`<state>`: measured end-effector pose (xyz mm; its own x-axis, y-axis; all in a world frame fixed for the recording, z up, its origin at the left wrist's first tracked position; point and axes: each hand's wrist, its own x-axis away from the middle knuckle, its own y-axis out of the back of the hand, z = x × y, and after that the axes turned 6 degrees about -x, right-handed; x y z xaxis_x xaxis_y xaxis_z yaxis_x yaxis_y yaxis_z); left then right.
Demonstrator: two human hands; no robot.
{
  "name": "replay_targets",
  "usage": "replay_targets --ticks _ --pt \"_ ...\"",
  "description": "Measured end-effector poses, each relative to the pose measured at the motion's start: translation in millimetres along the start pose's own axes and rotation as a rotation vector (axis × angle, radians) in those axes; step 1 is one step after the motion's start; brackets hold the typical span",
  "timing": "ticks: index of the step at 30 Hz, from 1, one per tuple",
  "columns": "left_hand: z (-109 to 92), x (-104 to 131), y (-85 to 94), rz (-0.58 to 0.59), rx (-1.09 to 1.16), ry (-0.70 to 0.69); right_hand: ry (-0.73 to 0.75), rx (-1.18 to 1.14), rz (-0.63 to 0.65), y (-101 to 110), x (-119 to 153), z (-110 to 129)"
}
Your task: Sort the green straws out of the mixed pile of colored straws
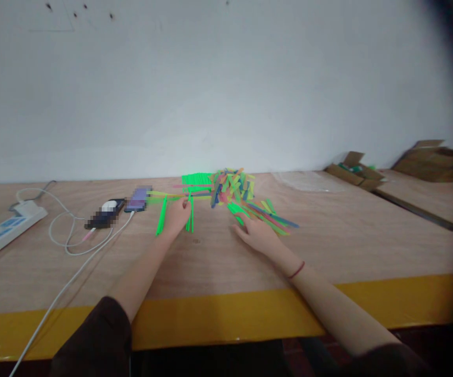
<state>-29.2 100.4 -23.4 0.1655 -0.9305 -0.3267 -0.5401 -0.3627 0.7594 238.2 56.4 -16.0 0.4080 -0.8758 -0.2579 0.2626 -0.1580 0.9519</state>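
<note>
My left hand (179,213) is closed, thumb and fingers pinched together on a thin bright green strip (189,222) whose ends show above and below the fingertips. A second green strip stands just right of it, and a small bundle of green strips (161,215) lies to the hand's left. My right hand (257,232) is open, thumb apart from the fingers. Its fingertips touch or hover over a green bundle (235,211); contact is hard to tell. Behind the hands sits a heap of short folded multicoloured strips (232,186), with a row of green strips (196,180) beside it.
Long coloured strips (277,217) fan out right of the heap. At left are two phones (106,213) with white cables and a power strip (10,230). A clear plastic sheet (308,181) and open cardboard boxes (355,170) lie at right. Yellow tape (226,319) edges the table.
</note>
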Motion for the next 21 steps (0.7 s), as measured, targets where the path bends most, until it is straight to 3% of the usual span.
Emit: replay_targets --ticks 10,14,21 --pt "-18.3 -1.0 -6.1 0.091 -0.192 0.183 -0.083 0.201 0.062 7.0 0.1 -2.2" --pt "-14.1 -0.1 -10.8 0.085 -0.215 0.183 -0.063 0.212 0.079 5.8 -0.3 -3.9" --pt "-1.2 1.0 -13.7 0.011 -0.242 0.064 -0.057 0.215 0.088 3.8 -2.8 -3.7"
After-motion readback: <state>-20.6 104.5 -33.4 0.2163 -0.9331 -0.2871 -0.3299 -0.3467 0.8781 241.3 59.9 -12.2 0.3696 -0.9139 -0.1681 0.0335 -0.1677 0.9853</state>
